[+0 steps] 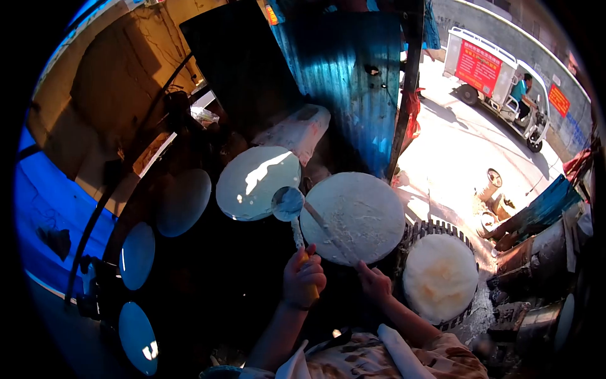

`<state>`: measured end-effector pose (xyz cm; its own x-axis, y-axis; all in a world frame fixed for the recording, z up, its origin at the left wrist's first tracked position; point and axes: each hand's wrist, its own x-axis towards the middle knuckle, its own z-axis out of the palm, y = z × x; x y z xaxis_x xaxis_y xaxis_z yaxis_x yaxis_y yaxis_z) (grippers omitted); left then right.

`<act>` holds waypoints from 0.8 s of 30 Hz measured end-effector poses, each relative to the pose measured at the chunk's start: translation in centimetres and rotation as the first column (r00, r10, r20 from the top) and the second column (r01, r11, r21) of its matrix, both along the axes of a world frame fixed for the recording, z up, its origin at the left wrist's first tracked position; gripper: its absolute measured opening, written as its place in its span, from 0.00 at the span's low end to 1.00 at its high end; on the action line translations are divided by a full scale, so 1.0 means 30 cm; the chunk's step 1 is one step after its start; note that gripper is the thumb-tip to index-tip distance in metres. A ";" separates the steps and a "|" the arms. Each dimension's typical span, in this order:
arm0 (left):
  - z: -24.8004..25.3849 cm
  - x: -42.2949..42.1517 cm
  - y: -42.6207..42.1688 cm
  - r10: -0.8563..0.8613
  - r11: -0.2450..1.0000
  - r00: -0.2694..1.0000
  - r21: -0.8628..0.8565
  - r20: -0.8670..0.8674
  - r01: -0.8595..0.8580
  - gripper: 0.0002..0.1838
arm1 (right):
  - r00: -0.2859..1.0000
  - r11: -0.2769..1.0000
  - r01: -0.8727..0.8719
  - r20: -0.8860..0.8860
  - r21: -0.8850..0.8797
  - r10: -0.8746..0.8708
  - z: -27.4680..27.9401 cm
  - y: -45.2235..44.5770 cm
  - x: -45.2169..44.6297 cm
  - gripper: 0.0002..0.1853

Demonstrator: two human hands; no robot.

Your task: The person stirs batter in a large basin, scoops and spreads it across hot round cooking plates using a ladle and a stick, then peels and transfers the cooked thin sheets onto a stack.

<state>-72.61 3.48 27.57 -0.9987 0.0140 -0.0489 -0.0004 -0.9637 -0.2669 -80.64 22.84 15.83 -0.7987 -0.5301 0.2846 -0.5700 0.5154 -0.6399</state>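
Observation:
My left hand (303,278) is closed round the yellowish handle of a ladle (288,203). Its round bowl is raised between two pale discs, and a white coating covers its shaft. In my right hand (374,282) is the near end of a long flat spreading stick (331,232), slanting up and left across a round pale griddle-like surface (369,208). White, batter-like streaks and lumps lie on that surface. Behind the ladle, a second pale disc (255,177) catches a strip of sunlight. Whether the stick presses on the surface, I cannot tell.
A round browned flatbread (440,278) lies on a slatted rack (435,228) at right. Several more discs (183,202) curve along the left. A plastic bag (303,129) sits behind. Past the metal sheet (360,82), a person drives a three-wheeled vehicle (489,72) outside.

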 end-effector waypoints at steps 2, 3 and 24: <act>-0.011 0.030 -0.033 0.040 0.998 0.999 0.050 -0.012 -0.040 0.19 | 0.993 0.962 -0.107 -0.023 0.253 0.116 -0.013 0.031 -0.051 0.16; -0.026 0.053 -0.048 0.072 0.995 0.997 0.061 0.004 -0.072 0.19 | 0.983 0.948 -0.117 -0.103 0.295 0.153 -0.066 0.058 -0.124 0.16; -0.087 -0.059 0.030 0.231 0.450 0.746 -0.748 0.624 0.487 0.14 | 0.338 0.732 0.539 0.903 -0.416 0.264 -0.061 0.030 -0.079 0.14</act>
